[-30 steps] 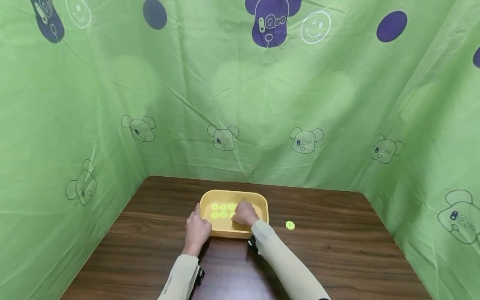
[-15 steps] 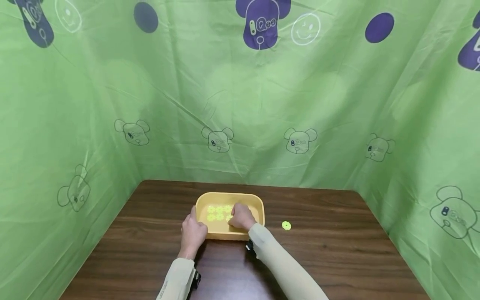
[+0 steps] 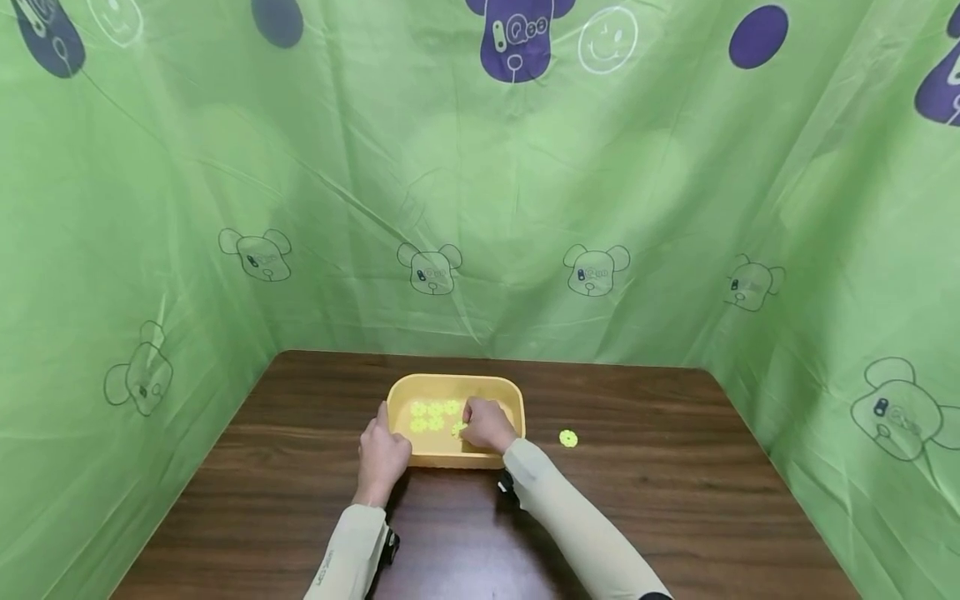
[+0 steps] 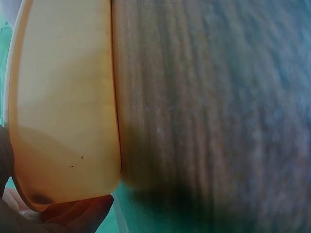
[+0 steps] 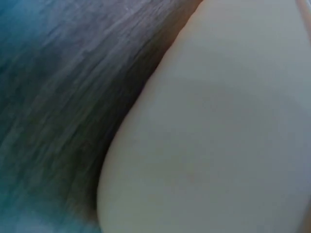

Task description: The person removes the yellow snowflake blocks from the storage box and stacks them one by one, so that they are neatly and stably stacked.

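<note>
A shallow yellow plastic tray (image 3: 454, 459) sits on the table, and my left hand (image 3: 383, 451) grips its near left corner. In the left wrist view the fingers (image 4: 80, 213) wrap under the end of the tray wall (image 4: 68, 107). My right hand (image 3: 489, 425) reaches inside the tray, pinching a yellow-green flower-shaped plastic piece (image 3: 458, 429) at its fingertips. Several like pieces (image 3: 435, 408) lie in two rows on the tray floor, just left of that hand. The right wrist view holds only the tray's outer wall (image 5: 204, 126), with that hand out of sight.
One more flower-shaped piece (image 3: 568, 438) lies on the dark wooden table (image 3: 645, 500), right of the tray. Green printed cloth (image 3: 510, 167) hangs round the table's back and sides.
The flower-shaped piece at my right fingertips now sits slightly right of its row, apart from its neighbours. My left hand keeps its hold on the tray. The head view has shifted a little.
</note>
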Demonstrator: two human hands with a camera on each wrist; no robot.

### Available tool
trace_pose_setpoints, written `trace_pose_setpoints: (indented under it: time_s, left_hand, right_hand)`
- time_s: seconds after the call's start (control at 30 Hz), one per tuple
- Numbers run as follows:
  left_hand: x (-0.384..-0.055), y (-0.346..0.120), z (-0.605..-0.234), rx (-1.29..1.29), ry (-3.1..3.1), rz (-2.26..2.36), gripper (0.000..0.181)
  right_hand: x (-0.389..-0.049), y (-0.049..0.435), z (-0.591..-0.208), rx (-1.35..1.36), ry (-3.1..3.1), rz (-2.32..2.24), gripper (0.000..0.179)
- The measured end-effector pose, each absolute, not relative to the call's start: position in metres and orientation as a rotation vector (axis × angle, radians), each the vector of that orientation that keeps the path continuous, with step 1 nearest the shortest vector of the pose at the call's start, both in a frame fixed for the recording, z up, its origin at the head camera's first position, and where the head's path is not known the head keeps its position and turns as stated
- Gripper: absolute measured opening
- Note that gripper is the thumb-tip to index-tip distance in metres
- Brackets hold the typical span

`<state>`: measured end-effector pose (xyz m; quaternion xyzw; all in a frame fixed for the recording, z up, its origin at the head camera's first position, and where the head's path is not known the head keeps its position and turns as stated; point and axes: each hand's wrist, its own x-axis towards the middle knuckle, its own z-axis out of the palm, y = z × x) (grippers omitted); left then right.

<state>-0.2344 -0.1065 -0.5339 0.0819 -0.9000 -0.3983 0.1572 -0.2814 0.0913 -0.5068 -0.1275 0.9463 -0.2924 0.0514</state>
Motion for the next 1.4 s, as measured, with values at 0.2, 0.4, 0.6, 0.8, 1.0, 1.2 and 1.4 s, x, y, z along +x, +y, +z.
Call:
trace_pose_setpoints:
  time_s: [0.2, 0.4, 0.6, 0.8, 1.0, 1.2, 1.4]
  left_hand:
    - [-0.235, -0.106, -0.533, 0.241, -2.581, -1.142, 0.069]
    - [-0.235, -0.106, -0.533, 0.242, -2.576, -1.146, 0.07]
    - [-0.236, -0.106, -0.534, 0.228, -2.576, -1.147, 0.069]
    - [-0.236, -0.107, -0.534, 0.222, -2.577, -1.155, 0.07]
    - [-0.234, -0.106, -0.534, 0.233, -2.574, -1.154, 0.069]
    - [-0.234, -0.106, -0.532, 0.238, -2.572, -1.157, 0.07]
    - [-0.234, -0.107, -0.534, 0.233, -2.574, -1.164, 0.069]
  right_hand:
    - [-0.282, 0.096, -0.508, -0.405, 2.897, -0.929, 0.019]
    - [-0.284, 0.098, -0.512, -0.428, 2.902, -1.009, 0.015]
    - [-0.286, 0.105, -0.506, -0.479, 2.882, -1.213, 0.012]
    - [-0.293, 0.125, -0.492, -0.47, 2.868, -1.444, 0.009]
    - [-0.3, 0.165, -0.48, -0.308, 2.798, -1.603, 0.009]
    - [-0.301, 0.214, -0.483, -0.192, 2.772, -1.614, 0.012]
    - [-0.292, 0.255, -0.495, -0.077, 2.786, -1.47, 0.013]
